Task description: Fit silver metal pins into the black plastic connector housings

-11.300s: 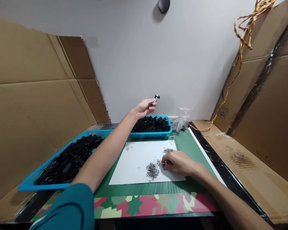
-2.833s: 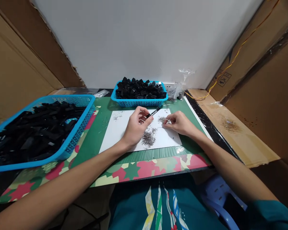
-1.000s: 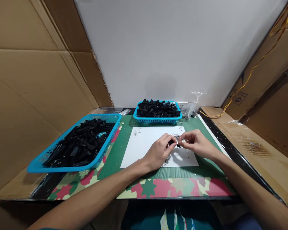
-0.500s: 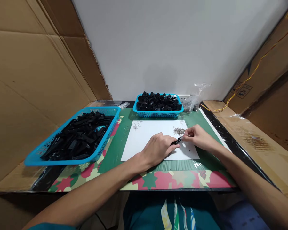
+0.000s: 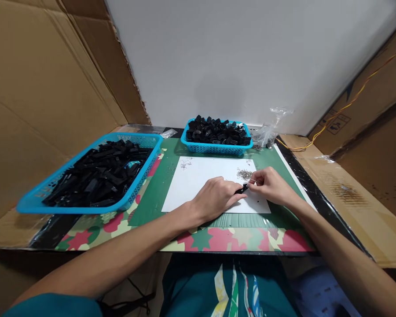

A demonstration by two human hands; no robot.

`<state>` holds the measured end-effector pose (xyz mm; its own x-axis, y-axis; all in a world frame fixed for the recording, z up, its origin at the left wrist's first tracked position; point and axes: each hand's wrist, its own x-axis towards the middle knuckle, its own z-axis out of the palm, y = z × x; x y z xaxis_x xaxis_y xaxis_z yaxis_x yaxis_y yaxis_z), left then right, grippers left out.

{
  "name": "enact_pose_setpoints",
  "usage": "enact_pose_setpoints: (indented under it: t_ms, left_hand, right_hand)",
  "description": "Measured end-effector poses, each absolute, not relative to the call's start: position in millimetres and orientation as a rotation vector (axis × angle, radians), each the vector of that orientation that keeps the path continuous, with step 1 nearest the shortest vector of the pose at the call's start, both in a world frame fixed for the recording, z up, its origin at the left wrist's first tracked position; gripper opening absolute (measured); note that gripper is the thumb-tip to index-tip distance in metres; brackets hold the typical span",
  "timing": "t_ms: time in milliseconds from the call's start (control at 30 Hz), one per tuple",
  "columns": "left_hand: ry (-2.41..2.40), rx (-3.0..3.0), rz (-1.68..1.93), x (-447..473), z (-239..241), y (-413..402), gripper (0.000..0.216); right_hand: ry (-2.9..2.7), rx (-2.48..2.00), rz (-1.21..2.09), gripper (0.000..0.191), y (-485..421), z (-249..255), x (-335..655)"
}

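My left hand (image 5: 216,197) rests on the white sheet (image 5: 188,189), its thumb and fingers closed on a small black plastic piece (image 5: 240,190). The far end of this piece sticks out towards my right hand. My right hand (image 5: 267,185) pinches a thin metal tool (image 5: 252,179), perhaps tweezers, and its fingertips meet the end of the black piece. Just beyond the fingertips lies a pile of tiny metal parts (image 5: 243,174). More tiny parts (image 5: 185,164) are scattered at the sheet's far left corner. My fingers hide most of the black piece.
A large blue basket (image 5: 132,200) of long black plastic parts (image 5: 99,176) stands on the left. At the back, a smaller blue basket (image 5: 214,148) holds short black parts (image 5: 214,130). Clear plastic bags (image 5: 265,134) lie beside it. Cardboard walls (image 5: 53,66) flank the table.
The whole view has shifted slightly as my head moved, so the table sits higher. Both hands keep nearly the same pose at the black piece.
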<state>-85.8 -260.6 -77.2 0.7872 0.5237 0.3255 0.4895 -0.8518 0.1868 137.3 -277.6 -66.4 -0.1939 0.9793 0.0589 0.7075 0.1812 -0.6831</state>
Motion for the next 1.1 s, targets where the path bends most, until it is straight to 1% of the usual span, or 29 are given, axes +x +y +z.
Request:
enact_pose_setpoints:
  t_ms: [233,367,433,600,700,767,867,933,1100]
  left_hand:
    - [0.809,2.886,0.585,-86,-78,-260,0.026]
    - [0.810,2.863,0.594,-86,-77,-259,0.027]
    - [0.801,2.865,0.614,-86,-78,-259,0.026]
    - [0.736,2.912,0.649,-87,-75,-258,0.024]
    - [0.686,2.945,0.629,-87,-73,-258,0.025]
    - [0.657,2.953,0.610,-88,-73,-257,0.026]
    - [0.641,2.958,0.587,-88,-72,-256,0.026]
    - [0.644,2.960,0.574,-88,-72,-256,0.025]
    - [0.643,2.951,0.562,-87,-71,-256,0.024]
  right_hand:
    - [-2.029,-1.548,0.623,0.023,-279,-68,136]
    - [-2.105,-1.547,0.721,0.028,-278,-62,147]
    - [-2.084,-1.568,0.714,0.030,-277,-59,154]
    - [-1.807,-1.491,0.299,0.033,-272,-59,163]
    - [-1.709,-1.403,0.193,0.027,-271,-60,162]
    - [-1.624,-1.376,0.304,0.025,-272,-62,160]
    - [-1.449,-1.336,0.702,0.036,-274,-68,153]
    - [-1.377,-1.326,0.874,0.043,-274,-72,147]
    - [-1.453,-1.381,0.875,0.048,-274,-79,139]
